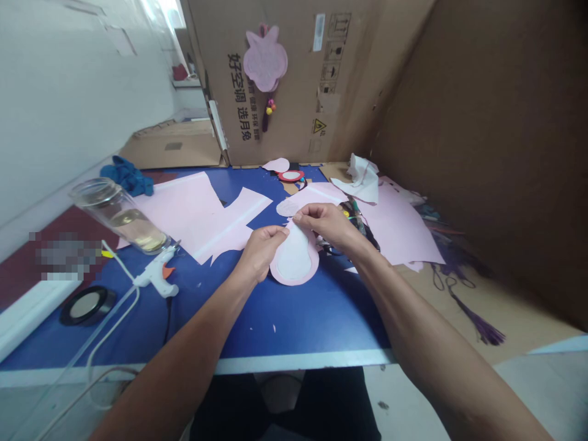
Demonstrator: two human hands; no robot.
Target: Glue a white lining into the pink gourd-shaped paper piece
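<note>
A pear-shaped pink paper piece (pixel 294 260) with a whitish inner area is held above the blue table (pixel 275 331). My left hand (pixel 264 250) pinches its upper left edge between thumb and fingers. At the narrow top, the thumb and index finger of my right hand (pixel 324 222) are pressed together on the piece. A small pale oval piece (pixel 286 208) lies just behind my fingertips. Larger pink sheets spread out on both sides, one at the left (pixel 184 205) with cut edges and one at the right (pixel 397 220).
At the left are a glass jar (pixel 138 228) with liquid, a white glue gun (pixel 158 274) with its cord, a tape roll (pixel 87 305) and a blue cloth (pixel 126 176). A purple tassel (pixel 487 327) lies right. Cardboard (pixel 294 122) stands behind, with a pink ornament (pixel 265 61).
</note>
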